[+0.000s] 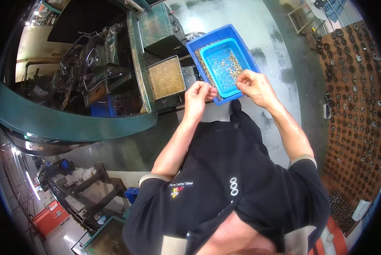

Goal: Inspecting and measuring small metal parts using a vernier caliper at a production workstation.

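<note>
My left hand (pixel 197 100) is closed in a pinch over the left near side of the bins. Something small and pale shows at its fingertips, too small to name. On the other side my right hand (pixel 257 88) also pinches, thumb against forefinger, with a slim silvery sliver by its tips that I cannot make out clearly. Below and between them a light-blue perforated basket (pixel 204 55) sits inside a larger dark-blue bin (pixel 229 30). Small brass-coloured metal pieces (pixel 233 64) lie in the basket, mostly toward its right side, and more fill the gap around it.
A green machine (pixel 71 127) with an open, oily work area stands at left. Beside the bins is a square metal tray (pixel 166 78) with a golden-brown surface. A brown board (pixel 354 97) at right carries rows of round metal parts. A white-framed rack (pixel 307 17) stands far right.
</note>
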The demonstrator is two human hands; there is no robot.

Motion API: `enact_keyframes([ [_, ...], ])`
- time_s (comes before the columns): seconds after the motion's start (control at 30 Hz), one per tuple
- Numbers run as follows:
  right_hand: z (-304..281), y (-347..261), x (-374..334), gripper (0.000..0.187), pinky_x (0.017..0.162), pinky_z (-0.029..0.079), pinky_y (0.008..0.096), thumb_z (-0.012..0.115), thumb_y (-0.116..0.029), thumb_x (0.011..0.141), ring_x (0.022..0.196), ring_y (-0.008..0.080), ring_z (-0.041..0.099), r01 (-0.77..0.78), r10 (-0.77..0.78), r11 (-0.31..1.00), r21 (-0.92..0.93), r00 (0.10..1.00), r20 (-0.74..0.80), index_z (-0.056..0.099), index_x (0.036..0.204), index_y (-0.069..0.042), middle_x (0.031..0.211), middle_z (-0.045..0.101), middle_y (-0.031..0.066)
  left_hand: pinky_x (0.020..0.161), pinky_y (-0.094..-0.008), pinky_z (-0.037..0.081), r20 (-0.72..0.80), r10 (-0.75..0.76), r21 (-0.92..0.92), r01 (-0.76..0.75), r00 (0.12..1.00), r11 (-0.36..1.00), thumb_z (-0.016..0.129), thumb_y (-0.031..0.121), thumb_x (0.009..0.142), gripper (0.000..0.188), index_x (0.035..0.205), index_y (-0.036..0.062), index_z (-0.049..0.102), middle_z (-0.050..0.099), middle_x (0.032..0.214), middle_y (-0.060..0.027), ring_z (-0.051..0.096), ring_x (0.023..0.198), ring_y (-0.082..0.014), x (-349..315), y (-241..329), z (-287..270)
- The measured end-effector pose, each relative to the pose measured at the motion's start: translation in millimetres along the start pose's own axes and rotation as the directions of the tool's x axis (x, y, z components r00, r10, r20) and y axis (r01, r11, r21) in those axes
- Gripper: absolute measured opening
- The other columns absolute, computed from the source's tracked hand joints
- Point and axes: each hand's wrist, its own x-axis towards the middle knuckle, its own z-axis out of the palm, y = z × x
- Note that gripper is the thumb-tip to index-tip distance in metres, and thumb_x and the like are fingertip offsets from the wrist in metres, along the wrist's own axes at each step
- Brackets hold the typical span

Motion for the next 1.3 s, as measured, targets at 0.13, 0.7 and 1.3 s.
enact_keyframes([
  [0.13, -12.7, 30.4, 13.6, 0.011, 0.053, 0.043, 0.0219, 0.065, -0.012, 0.085, 0.061, 0.0077, 0.056, -0.005, 0.000, 0.992, 0.128, 0.999, 0.035, 0.061, 0.089, -0.002, 0.073, 0.062, 0.0012, 0.069, -0.0263, 0.052, -0.045, -0.108, -0.042, 0.107, 0.993, 0.993, 0.049, 0.016, 0.099, 0.020, 0.090, 0.0019, 0.059, 0.067, 0.086, -0.0089, 0.063, 0.073, -0.0137, 4.8, -15.7, 1.4],
  [0.7, 243.0, -124.2, 167.7, 0.013, 0.067, 0.051, 0.0361, 0.067, -0.014, 0.081, 0.072, 0.0299, 0.067, 0.652, -0.625, 0.758, 0.021, 0.717, 0.309, 0.064, 0.088, -0.003, 0.078, 0.066, 0.0157, 0.073, -0.0269, 0.051, -0.352, -0.075, -0.174, 0.013, 0.933, 0.985, 0.056, 0.015, 0.096, 0.015, 0.092, 0.0012, 0.061, 0.068, 0.087, -0.0088, 0.063, 0.078, -0.0130, -83.4, -51.8, -91.6],
  [1.3, 439.1, -204.0, 236.1, 0.023, 0.076, 0.051, 0.0438, 0.063, -0.030, 0.088, 0.090, 0.0359, 0.064, 0.827, -0.758, 0.253, -0.502, 0.492, 0.429, 0.068, 0.103, -0.015, 0.098, 0.067, 0.0140, 0.067, -0.0269, 0.052, -0.465, 0.030, -0.282, -0.180, 0.885, 0.943, 0.056, 0.012, 0.094, 0.014, 0.088, -0.0001, 0.061, 0.067, 0.080, -0.0057, 0.063, 0.072, -0.0116, -121.5, -80.2, -150.7],
])
